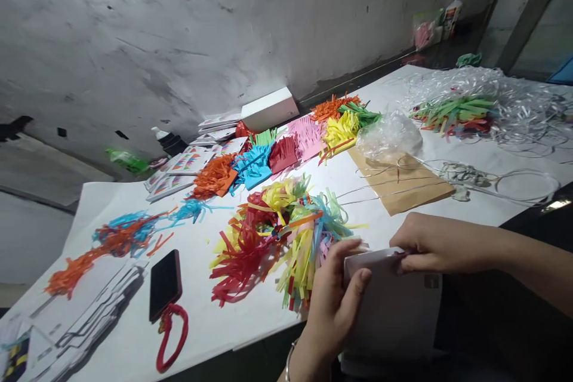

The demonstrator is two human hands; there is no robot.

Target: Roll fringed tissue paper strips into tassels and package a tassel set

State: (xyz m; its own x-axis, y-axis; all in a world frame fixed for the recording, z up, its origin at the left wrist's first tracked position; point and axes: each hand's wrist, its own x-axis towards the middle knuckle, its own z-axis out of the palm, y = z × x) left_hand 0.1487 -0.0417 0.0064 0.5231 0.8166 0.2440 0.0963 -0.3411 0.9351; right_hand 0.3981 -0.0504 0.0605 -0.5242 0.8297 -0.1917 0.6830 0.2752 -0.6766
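At the front edge of the table I hold a white box (389, 310) upright, its top edge tilted toward me. My left hand (333, 292) is wrapped round its left side, the thumb over the near face. My right hand (425, 245) pinches the top right edge with the fingers curled. What is inside the box cannot be seen. Just beyond my left hand lies a loose bunch of paper tassels (246, 248) in red, yellow, green and blue, with a thin string running from it to the right.
Farther back lie bundles of fringed paper (250, 164), stacked printed cards (179, 170) and another white box (268, 108). A brown envelope (403, 188), plastic wrap (389, 134) and string coils lie right. On the left are a phone (165, 285) and flat white boxes (85, 316).
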